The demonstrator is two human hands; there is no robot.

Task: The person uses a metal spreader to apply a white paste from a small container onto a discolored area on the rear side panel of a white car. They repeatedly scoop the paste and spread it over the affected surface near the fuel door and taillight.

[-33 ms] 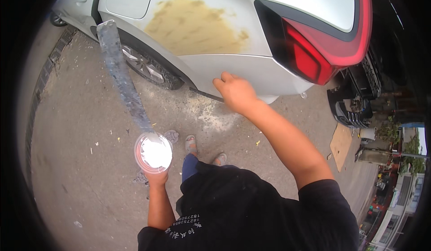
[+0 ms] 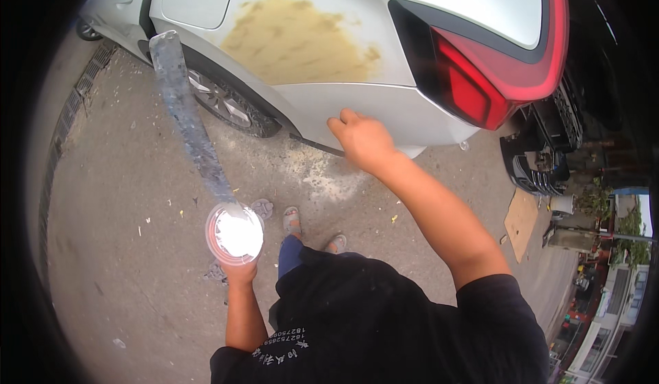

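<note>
Tub (image 2: 235, 234) of pale filler sits at lower left, out over the ground (image 2: 110, 247), and we grip it from below with our left hand (image 2: 239, 273), fingers curled round its underside. It looks like a light, thin-walled round container with a reddish rim; we judge that it would flex if squeezed hard, so the hold under the base seems the sound one. Its contents look wet and glossy, likely to slop if we tilt it. A long flat stick (image 2: 187, 120) stands in it, leaning up and away to the left; smeared grey along its length, it is probably slick, and its weight may tip the tub.

Further right, our right hand (image 2: 362, 140) reaches to the lower edge of the silver car (image 2: 412, 109) panel, behind the rear wheel (image 2: 223, 102). It is motion-blurred, fingers loosely bent, and holds nothing we can see. Above it a tan sanded patch (image 2: 295, 37) covers the panel, with the red tail lamp (image 2: 473, 82) beyond.
</note>
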